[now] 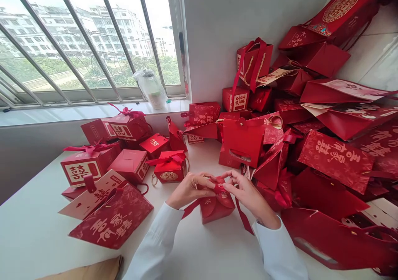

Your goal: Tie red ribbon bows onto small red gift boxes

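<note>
A small red gift box (216, 213) with curved top flaps and pale lettering stands on the white table, near its front middle. My left hand (194, 189) comes in from the left, thumb and fingers pinched on the red ribbon (192, 207) at the top of the box. From the right, my right hand (245, 189) pinches the ribbon at the same spot. One ribbon tail hangs to each side of the box. The fingers partly cover the middle of the top, so I cannot tell whether a knot is there.
Red boxes (83, 164) with bows stand at the left, beside flat red bags (112, 218). A big heap of red gift bags (336, 155) fills the right side. Another bow-tied box (169, 170) sits just behind my left hand. Brown cardboard (90, 270) lies front left. The barred window (93, 44) is behind.
</note>
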The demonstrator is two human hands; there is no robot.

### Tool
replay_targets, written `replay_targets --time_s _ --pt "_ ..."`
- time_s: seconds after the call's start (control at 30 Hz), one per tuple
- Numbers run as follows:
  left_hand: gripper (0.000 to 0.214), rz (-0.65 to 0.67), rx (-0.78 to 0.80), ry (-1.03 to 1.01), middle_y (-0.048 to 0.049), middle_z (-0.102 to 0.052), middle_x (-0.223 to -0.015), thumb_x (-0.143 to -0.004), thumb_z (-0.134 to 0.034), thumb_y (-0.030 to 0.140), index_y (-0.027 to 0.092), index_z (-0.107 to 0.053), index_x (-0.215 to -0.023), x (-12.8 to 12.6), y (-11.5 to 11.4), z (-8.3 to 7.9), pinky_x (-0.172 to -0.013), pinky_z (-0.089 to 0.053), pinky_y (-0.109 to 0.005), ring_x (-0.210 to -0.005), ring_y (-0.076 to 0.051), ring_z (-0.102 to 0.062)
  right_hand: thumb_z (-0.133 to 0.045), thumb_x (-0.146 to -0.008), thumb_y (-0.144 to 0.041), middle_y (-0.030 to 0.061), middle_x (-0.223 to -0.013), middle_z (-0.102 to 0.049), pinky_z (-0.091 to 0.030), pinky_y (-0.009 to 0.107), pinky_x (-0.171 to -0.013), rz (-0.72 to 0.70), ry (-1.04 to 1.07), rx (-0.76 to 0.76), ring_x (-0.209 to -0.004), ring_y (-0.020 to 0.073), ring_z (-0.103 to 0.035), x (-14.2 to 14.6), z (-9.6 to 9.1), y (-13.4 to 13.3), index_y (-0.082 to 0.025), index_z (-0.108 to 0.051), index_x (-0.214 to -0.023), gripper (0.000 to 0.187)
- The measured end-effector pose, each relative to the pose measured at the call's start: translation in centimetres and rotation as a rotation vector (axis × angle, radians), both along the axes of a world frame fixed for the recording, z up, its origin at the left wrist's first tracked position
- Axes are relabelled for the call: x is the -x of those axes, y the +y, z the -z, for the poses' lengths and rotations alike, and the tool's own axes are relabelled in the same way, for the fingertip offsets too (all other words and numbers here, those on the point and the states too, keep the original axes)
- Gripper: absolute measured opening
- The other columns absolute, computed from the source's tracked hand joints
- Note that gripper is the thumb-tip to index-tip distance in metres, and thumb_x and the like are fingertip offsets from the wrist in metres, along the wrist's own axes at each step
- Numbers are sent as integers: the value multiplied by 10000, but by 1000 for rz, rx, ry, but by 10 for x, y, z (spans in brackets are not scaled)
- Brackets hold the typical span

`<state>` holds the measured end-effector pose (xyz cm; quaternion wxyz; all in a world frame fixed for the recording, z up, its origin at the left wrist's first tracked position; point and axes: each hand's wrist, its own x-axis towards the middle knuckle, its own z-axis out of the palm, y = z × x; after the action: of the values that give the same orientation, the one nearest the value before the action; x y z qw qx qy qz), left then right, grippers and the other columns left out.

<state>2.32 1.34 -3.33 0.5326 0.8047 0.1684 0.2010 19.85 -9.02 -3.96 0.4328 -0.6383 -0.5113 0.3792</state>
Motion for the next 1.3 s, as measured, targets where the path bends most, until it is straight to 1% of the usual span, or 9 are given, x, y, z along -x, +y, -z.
replay_targets --time_s 0.13,0.37,0.53,0.63,0.77,1.0,1.1,1.17,1.3 --pt "139 31 12 -8 -62 -678 -815 -739 -715 334 215 -770 -785 5 6 -2 -857 -459 -306 -996 -236 -583 -559 -790 -344 -60 -629 -486 -375 236 -602 -50 158 -5 -598 117 -486 -3 1 -6 -186 -533 -991 258" --pt "162 11 73 -18 -62 -644 -848 -711 -738 333 176 -728 -750 5 5 -1 -854 -448 -308 -934 -210 -585 -568 -804 -341 -58 -603 -492 -361 243 -575 -54 10 53 -581 120 -464 -6 2 -15 -192 -549 -998 245" --pt "143 61 61 -27 -74 -649 -903 -736 -718 305 167 -689 -758 3 3 0 -863 -435 -313 -993 -219 -569 -526 -836 -359 -69 -646 -465 -367 238 -539 -81 198 35 -514 97 -461 -10 3 -13 -195 -483 -1087 302" --pt "158 56 64 -27 -59 -644 -870 -742 -710 306 163 -643 -754 2 2 1 -827 -443 -302 -959 -210 -587 -546 -812 -343 -61 -665 -469 -358 231 -526 -56 198 24 -528 95 -447 -12 2 -8 -194 -494 -1072 304" --pt "293 34 150 -16 -19 -633 -790 -718 -732 293 166 -516 -871 2 2 1 -696 -455 -261 -780 -168 -634 -582 -757 -324 -39 -701 -516 -384 244 -571 -43 73 8 -590 114 -490 -13 -6 0 -195 -539 -1008 286" --pt "345 42 151 46 -9 -656 -743 -698 -746 299 167 -511 -914 1 0 -1 -700 -450 -265 -750 -170 -649 -518 -758 -188 -47 -704 -568 -387 254 -635 -63 -328 -82 -643 130 -539 -2 -38 15 -221 -570 -990 240" --pt "376 16 185 -6 14 -645 -704 -682 -753 267 167 -505 -947 -1 -2 0 -712 -457 -273 -699 -160 -644 -475 -779 -124 -43 -734 -586 -372 242 -625 -184 -475 -174 -650 127 -542 9 -49 23 -229 -565 -1020 278" --pt "344 -5 160 -13 15 -638 -700 -675 -746 243 162 -527 -928 -3 -4 0 -692 -449 -259 -683 -153 -626 -470 -797 -95 -31 -785 -612 -371 248 -662 -276 -563 -246 -692 133 -554 17 -53 27 -231 -560 -1026 281" --pt "156 -108 -17 46 23 -567 -669 -681 -680 195 146 -532 -692 -5 -7 -2 -590 -372 -209 -655 -125 -519 -455 -822 -37 3 -806 -630 -352 280 -701 -396 -819 -400 -713 154 -535 30 -50 27 -209 -575 -920 231"
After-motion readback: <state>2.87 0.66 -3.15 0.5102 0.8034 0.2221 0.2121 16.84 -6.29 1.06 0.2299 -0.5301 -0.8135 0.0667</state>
